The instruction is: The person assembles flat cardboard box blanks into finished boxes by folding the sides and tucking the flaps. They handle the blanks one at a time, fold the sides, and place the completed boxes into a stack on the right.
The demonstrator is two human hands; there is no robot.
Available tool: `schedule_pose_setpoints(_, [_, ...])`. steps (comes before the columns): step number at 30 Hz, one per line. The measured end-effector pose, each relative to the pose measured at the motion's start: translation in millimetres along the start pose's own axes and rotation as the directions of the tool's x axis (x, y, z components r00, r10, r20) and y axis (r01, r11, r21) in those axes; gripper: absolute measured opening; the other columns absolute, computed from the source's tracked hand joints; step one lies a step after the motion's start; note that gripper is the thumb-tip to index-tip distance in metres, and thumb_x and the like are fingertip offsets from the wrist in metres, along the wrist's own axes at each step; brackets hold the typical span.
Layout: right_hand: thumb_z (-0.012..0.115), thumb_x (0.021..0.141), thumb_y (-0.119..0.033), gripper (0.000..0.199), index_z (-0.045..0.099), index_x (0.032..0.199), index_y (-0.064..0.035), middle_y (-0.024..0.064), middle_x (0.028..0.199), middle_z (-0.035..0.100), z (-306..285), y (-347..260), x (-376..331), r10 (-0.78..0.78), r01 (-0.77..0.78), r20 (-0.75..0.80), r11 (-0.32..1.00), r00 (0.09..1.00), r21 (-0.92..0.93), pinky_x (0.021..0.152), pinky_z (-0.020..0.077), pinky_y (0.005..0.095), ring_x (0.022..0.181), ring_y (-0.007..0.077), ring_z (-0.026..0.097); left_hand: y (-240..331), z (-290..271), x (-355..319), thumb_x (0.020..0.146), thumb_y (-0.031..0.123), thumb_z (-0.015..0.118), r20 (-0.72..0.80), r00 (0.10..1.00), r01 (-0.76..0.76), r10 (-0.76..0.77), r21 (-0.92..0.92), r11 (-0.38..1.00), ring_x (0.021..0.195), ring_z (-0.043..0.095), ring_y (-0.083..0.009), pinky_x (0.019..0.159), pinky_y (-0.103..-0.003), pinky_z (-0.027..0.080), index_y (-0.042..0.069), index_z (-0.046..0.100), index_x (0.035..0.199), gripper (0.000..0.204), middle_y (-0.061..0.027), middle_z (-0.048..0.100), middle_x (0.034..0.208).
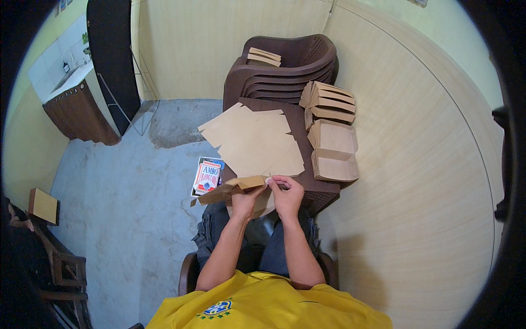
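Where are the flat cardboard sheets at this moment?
In the head view, the flat cardboard sheets lie on the brown table, beyond the right hand and left of the open box.

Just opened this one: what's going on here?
A seated person's left hand holds a partly folded brown cardboard piece, while the right hand has its fingertips at the piece's right end; exactly what they pinch is too small to tell. Flat cardboard sheets lie ahead on a brown table. To their right are an open box and, farther off, more folded cardboard.
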State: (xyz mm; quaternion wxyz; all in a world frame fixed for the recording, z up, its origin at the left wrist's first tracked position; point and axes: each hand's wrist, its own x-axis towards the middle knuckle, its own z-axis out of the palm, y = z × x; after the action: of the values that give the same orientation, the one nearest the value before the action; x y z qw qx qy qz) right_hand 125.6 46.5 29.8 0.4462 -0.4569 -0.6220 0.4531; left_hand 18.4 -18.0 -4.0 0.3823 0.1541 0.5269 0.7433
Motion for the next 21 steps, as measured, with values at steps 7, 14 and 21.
schedule_pose_setpoints(7, [0.086,0.091,-0.01,0.016,0.083,0.102,0.0022,0.0113,0.092,0.083,1,9,1,-0.046,0.046,-0.013,0.999,0.999,-0.009,0.079,0.0616,0.0321,0.084,0.0165,0.079,-6,-9,4,0.097,0.004,0.082,0.111,0.984,0.159,-0.14,-0.188,0.969,0.1,0.076,-0.0227,0.094,-0.038,0.065,-0.002,0.073,0.119,0.024,-0.0119,0.077,0.114])
schedule_pose_setpoints(14, [0.086,0.092,-0.01,0.017,0.082,0.102,0.0033,0.0106,0.09,0.082,5,17,0,0.067,-0.072,0.057,0.993,0.996,0.092,0.077,0.062,0.0317,0.082,0.016,0.077,-20,-15,9,0.099,0.002,0.078,0.111,0.986,0.152,-0.126,-0.263,0.953,0.106,0.076,-0.029,0.094,-0.042,0.067,-0.003,0.071,0.12,0.023,-0.0148,0.076,0.118])
schedule_pose_setpoints(21, [0.084,0.093,-0.009,0.018,0.083,0.106,0.0032,0.0118,0.097,0.082,4,23,1,0.018,-0.03,0.138,0.996,0.99,0.084,0.077,0.0615,0.0309,0.084,0.0174,0.077,-26,-16,10,0.1,0.001,0.076,0.137,0.971,0.232,-0.195,-0.358,0.904,0.107,0.075,-0.026,0.092,-0.04,0.066,0.0,0.071,0.123,0.023,-0.013,0.074,0.122])
